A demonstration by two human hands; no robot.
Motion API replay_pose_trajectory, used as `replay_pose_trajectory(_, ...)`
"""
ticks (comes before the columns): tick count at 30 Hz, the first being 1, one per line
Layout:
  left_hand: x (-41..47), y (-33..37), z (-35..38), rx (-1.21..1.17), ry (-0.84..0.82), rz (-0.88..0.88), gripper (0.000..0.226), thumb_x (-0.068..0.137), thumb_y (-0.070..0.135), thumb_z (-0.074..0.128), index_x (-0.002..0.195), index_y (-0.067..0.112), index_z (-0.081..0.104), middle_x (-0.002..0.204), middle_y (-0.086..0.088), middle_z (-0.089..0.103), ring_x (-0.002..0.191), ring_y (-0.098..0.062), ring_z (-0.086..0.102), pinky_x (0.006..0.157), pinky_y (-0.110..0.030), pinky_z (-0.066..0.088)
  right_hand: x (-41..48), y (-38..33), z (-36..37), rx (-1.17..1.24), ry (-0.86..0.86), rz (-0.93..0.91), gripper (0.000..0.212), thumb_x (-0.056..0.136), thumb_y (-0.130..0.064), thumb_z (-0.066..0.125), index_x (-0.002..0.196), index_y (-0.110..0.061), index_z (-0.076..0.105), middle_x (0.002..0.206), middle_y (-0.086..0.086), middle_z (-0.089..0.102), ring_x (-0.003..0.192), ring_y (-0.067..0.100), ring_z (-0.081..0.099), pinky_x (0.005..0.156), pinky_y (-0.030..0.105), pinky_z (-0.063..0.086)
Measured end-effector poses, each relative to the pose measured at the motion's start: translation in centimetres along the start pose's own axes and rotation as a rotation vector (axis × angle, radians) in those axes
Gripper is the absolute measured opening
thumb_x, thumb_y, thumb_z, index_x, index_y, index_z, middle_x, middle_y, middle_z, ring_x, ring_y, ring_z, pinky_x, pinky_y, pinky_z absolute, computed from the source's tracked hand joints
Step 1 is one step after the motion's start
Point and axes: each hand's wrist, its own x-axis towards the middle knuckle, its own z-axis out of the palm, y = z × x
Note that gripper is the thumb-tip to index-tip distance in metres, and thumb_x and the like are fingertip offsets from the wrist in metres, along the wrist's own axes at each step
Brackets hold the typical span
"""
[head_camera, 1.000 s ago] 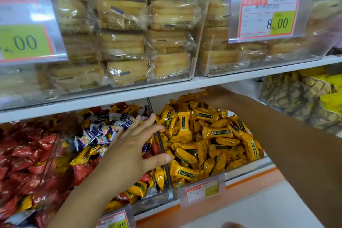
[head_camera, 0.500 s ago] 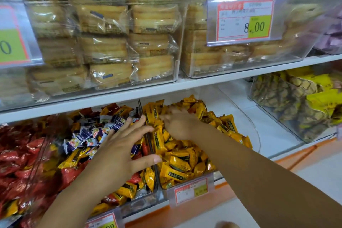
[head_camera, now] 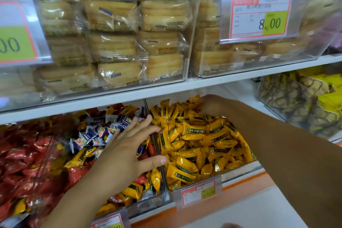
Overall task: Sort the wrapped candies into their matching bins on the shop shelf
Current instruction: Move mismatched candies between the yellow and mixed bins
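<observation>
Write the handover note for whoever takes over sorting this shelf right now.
Left hand: open, fingers spread over the mixed bin, beside the divider.
Right hand: reaching into the back of the yellow bin; its fingers are buried in candies, so the grip is unclear.
Done: as far as shows, the yellow bin holds only yellow candies.
Left: stray yellow candies lie among blue-and-white candies and red candies in the mixed bin; move them to matching bins.

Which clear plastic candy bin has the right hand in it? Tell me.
The clear bin filled with yellow-wrapped candies; the right hand reaches its back. The left hand spreads over the mixed-colour bin.
</observation>
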Motion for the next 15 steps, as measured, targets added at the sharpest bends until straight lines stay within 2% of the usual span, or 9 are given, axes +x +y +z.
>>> replay_pose_trajectory(2, 0.0, 0.0, 0.0, -0.001, -0.003, 0.001, 0.072, 0.051, 0.095, 0.028, 0.12, 0.074, 0.021, 0.138, 0.052, -0.012, 0.131, 0.02, -0.024, 0.117, -0.033, -0.007, 0.3, -0.2, 1.0, 0.104, 0.0, 0.018, 0.046, 0.089, -0.01, 0.058, 0.134, -0.021, 0.055, 0.116, 0.011, 0.06, 0.087, 0.019, 0.054, 0.059, 0.023, 0.04)
replay_pose_trajectory(5, 0.1, -0.1, 0.1, 0.016, -0.003, 0.002, 0.075, 0.052, 0.095, 0.026, 0.123, 0.072, 0.02, 0.139, 0.051, -0.013, 0.132, 0.019, -0.023, 0.116, -0.033, -0.007, 0.3, 0.3, 1.1, 0.151, -0.011, 0.072, 0.038, 0.089, -0.019, 0.06, 0.127, -0.015, 0.061, 0.115, 0.013, 0.063, 0.1, 0.025, 0.061, 0.078, 0.029, 0.048)
replay_pose_trajectory(8, 0.1, 0.0, 0.1, 0.01, 0.005, 0.004, 0.078, 0.052, 0.095, 0.027, 0.125, 0.07, 0.022, 0.14, 0.05, -0.013, 0.133, 0.017, -0.023, 0.117, -0.033, -0.007, -0.3, 0.7, 1.2, 0.256, -0.009, 0.1, 0.034, 0.09, -0.023, 0.062, 0.121, -0.009, 0.063, 0.121, 0.009, 0.062, 0.111, 0.027, 0.059, 0.083, 0.028, 0.047)
replay_pose_trajectory(9, 0.0, 0.0, 0.1, 0.002, 0.007, 0.003, 0.077, 0.052, 0.095, 0.027, 0.124, 0.07, 0.022, 0.14, 0.049, -0.012, 0.134, 0.017, -0.022, 0.117, -0.034, -0.007, -0.5, 0.7, 1.3, 0.244, 0.005, 0.087, 0.034, 0.09, -0.024, 0.063, 0.12, -0.008, 0.062, 0.122, 0.009, 0.06, 0.108, 0.025, 0.058, 0.081, 0.026, 0.047)
replay_pose_trajectory(12, 0.0, 0.0, 0.2, -0.02, 0.018, 0.008, 0.075, 0.053, 0.095, 0.029, 0.124, 0.07, 0.022, 0.142, 0.048, -0.011, 0.135, 0.015, -0.02, 0.118, -0.035, -0.006, -1.3, 0.6, 1.2, 0.369, 0.132, 0.058, 0.029, 0.086, -0.026, 0.07, 0.111, -0.011, 0.063, 0.115, 0.006, 0.061, 0.087, 0.013, 0.055, 0.06, 0.019, 0.039)
replay_pose_trajectory(15, -0.1, 0.1, 0.2, -0.052, 0.058, 0.02, 0.076, 0.056, 0.094, 0.037, 0.127, 0.069, 0.023, 0.144, 0.047, -0.003, 0.137, 0.016, -0.015, 0.117, -0.033, -0.002, -3.3, 0.4, 0.1, 0.435, 0.257, -0.004, 0.021, 0.082, -0.027, 0.074, 0.094, -0.014, 0.063, 0.105, 0.002, 0.065, 0.09, 0.015, 0.058, 0.067, 0.022, 0.043)
